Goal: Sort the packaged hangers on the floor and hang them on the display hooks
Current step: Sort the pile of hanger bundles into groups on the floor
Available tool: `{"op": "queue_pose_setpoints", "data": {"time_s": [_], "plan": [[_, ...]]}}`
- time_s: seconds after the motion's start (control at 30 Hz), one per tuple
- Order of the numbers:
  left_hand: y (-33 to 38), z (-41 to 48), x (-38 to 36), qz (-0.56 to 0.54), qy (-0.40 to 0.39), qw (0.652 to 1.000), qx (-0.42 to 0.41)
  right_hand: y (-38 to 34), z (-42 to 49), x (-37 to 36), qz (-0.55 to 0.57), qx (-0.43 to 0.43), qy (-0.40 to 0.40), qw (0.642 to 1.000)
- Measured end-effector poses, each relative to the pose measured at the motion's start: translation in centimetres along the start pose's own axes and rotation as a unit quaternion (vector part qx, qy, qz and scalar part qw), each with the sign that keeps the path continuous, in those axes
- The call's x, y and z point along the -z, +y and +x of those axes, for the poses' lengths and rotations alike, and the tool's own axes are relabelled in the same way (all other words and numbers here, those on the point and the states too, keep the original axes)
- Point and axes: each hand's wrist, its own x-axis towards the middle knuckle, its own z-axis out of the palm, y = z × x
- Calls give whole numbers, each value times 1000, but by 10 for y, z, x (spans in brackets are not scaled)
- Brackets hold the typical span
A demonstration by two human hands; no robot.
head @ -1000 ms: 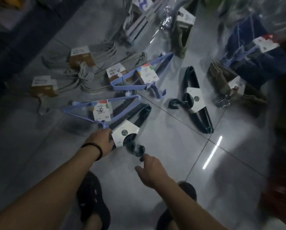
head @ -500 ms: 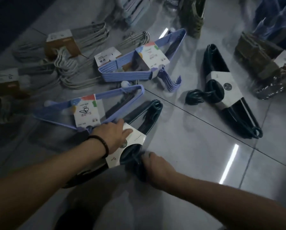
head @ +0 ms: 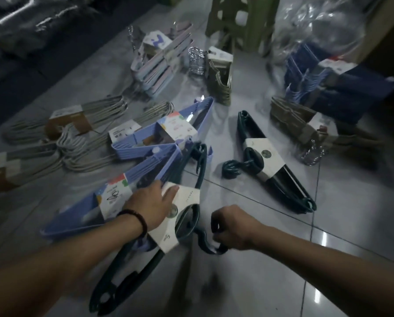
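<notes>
Early stage: left hand (head: pixel 154 203) lay flat on dark-green plastic hanger bundle (head: pixel 167 237); right hand (head: pixel 233 226) gripped its hooks (head: pixel 204 242); other packs (head: pixel 267 161) lay unhung.

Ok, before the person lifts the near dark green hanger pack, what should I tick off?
1. Right hand grips the hooks of the dark green hanger pack: ok.
2. Left hand rests flat on its white cardboard sleeve: ok.
3. Pack free of neighbours: not ok, the blue hanger pack overlaps it.
4. Second dark green hanger pack lies apart: ok.
5. Display hooks in sight: cannot tell, none in view.
</notes>
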Motion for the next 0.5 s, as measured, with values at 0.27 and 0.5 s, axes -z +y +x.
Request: {"op": "queue_pose_setpoints", "data": {"time_s": [0.27, 0.5], "plan": [[17, 7, 34, -50, -1, 998, -25, 2, -14, 11, 20, 50, 101, 993], [-5, 14, 73, -82, -42, 996, -16, -15, 10, -6, 398, -8, 89, 913]]}}
